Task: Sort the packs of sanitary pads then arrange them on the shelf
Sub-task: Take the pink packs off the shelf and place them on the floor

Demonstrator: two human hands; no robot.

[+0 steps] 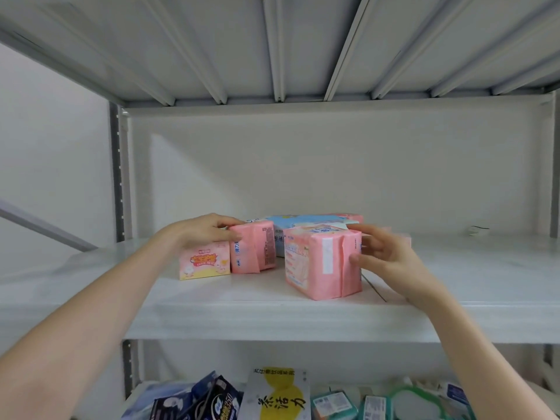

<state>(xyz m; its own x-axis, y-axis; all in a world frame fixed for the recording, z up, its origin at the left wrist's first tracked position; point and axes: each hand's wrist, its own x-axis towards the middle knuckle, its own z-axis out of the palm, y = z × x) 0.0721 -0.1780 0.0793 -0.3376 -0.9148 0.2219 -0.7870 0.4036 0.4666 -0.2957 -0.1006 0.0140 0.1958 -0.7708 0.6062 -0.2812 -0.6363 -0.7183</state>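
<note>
On the white shelf [272,304] stand several packs of sanitary pads. My left hand [203,230] grips the top of a small pink pack [253,248], which stands next to a pink and yellow box [203,262]. My right hand [385,253] holds the right side of a larger pink pack [321,265], with fingers curled round its top and side edge. A light blue pack [303,222] lies behind both. More pink packaging shows behind my right hand, blurred.
The lower shelf holds dark blue packs [209,398], a white and yellow pack [278,395] and green packs [372,404]. Grey uprights [116,171] frame the left side, and the shelf above sits close overhead. The shelf's right half [469,268] is bare.
</note>
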